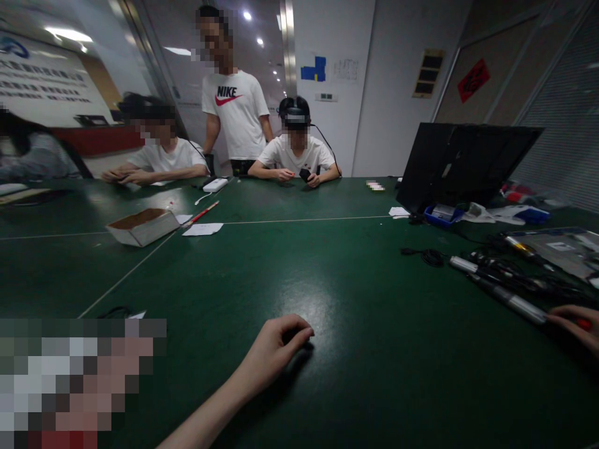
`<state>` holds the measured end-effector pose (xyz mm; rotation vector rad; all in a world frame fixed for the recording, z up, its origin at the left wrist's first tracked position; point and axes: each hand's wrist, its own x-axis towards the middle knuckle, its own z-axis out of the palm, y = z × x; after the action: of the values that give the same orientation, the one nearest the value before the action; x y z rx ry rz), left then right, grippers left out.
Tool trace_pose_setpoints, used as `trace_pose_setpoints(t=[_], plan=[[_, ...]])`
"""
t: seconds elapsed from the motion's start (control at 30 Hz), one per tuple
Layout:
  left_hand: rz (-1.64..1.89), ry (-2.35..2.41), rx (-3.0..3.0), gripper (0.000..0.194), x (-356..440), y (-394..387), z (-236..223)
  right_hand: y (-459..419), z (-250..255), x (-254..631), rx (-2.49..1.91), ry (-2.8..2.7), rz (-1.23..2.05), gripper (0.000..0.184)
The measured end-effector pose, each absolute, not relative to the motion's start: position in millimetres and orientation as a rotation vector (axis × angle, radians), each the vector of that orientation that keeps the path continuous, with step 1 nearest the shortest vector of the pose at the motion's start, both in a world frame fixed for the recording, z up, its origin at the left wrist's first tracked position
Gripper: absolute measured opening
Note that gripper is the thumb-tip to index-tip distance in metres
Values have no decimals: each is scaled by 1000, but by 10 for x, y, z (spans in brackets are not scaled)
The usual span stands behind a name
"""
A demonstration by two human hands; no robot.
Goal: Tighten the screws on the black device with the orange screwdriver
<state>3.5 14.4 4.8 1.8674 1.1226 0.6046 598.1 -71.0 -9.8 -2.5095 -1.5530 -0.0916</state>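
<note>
In the head view, our left hand (281, 342) curls, fingertips together, nothing visible between. Left of our right hand (576, 325), fingers at its near end, lies a silver-and-black rod (519, 305), probably stiff, slippery, best held mid-shaft; we cannot tell that hand's grip.

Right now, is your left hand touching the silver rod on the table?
No, the left hand is by the middle of the green table, while the silver rod lies apart, beside the right hand.
</note>
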Motion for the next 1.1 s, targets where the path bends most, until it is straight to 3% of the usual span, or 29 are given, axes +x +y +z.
trace_pose_setpoints(t=[0.1, 1.1], plan=[[605, 1121, 1865, 29, 39, 136, 53, -682, -122, 6010, -2493, -1458, 130, 32], [589, 1109, 1898, 29, 36, 153, 33, -776, -165, 6191, -2443, -1228, 288, 36]])
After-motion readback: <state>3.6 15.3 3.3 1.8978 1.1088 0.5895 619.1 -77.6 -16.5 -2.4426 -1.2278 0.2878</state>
